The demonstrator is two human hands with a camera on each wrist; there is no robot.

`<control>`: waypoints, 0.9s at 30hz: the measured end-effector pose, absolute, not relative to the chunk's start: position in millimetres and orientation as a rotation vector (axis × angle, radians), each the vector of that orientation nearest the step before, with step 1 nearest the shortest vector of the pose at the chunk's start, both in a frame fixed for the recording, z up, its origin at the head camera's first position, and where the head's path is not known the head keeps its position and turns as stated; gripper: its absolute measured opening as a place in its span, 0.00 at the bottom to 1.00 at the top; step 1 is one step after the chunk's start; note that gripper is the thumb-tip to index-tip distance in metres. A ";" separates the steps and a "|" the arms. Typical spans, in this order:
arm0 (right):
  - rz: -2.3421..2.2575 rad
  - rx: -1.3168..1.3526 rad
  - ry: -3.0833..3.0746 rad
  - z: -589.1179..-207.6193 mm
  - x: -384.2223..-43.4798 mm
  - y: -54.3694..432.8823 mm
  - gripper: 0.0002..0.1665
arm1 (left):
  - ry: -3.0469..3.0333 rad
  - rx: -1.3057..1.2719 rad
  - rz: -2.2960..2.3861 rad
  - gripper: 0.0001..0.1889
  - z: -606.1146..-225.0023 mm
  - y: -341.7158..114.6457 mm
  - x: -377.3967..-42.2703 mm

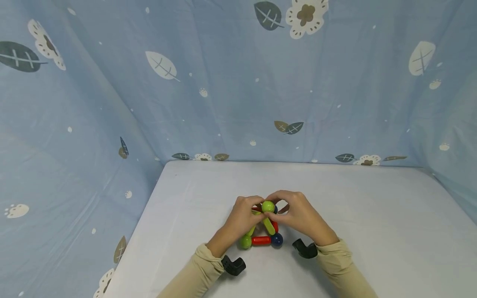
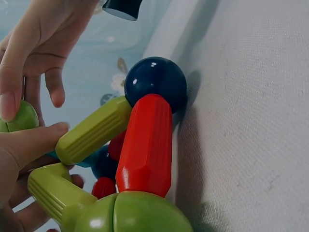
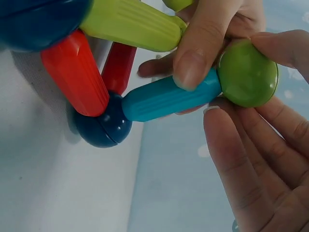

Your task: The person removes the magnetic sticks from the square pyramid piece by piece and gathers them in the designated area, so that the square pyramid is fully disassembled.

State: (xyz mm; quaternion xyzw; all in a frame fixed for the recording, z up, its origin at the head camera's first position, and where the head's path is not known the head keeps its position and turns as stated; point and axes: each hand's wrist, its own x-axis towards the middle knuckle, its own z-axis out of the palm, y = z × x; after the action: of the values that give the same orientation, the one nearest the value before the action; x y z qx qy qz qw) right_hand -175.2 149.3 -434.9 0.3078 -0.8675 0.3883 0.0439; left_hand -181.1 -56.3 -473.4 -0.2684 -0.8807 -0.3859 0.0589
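Observation:
A toy frame of coloured rods and balls stands on the table. At its top, my right hand holds a green ball between thumb and fingers. My left hand pinches the upper rod ends, its thumb on the teal rod, whose upper end meets that ball. Two yellow-green rods slope up toward the left fingers. Along the near base, a red rod joins a green ball and a dark blue ball. The hands partly hide the far side.
The frame rests on a white tabletop. Black curved pieces sit at both wrists, close beside the frame. A blue patterned curtain hangs behind and to the sides.

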 end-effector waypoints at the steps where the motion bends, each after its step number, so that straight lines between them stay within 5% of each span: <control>1: 1.193 0.936 -2.645 -434.4 -175.6 149.5 0.18 | -2.655 -0.828 -1.175 0.11 -473.0 -56.5 -181.6; 12: 1.280 0.736 -2.523 -431.6 -188.8 166.2 0.24 | -2.739 -0.749 -1.316 0.12 -467.4 -56.2 -183.1; 27: 1.533 0.341 -2.631 -501.3 -239.7 210.4 0.25 | -2.796 -0.654 -1.306 0.13 -467.2 -54.9 -174.2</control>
State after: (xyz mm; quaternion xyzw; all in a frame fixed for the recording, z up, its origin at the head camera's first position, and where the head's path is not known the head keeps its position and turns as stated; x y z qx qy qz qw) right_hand -239.7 210.4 -501.3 0.1113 -0.8581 0.4998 0.0388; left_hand -174.2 -54.9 -467.2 -0.2072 -0.8863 -0.4140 -0.0067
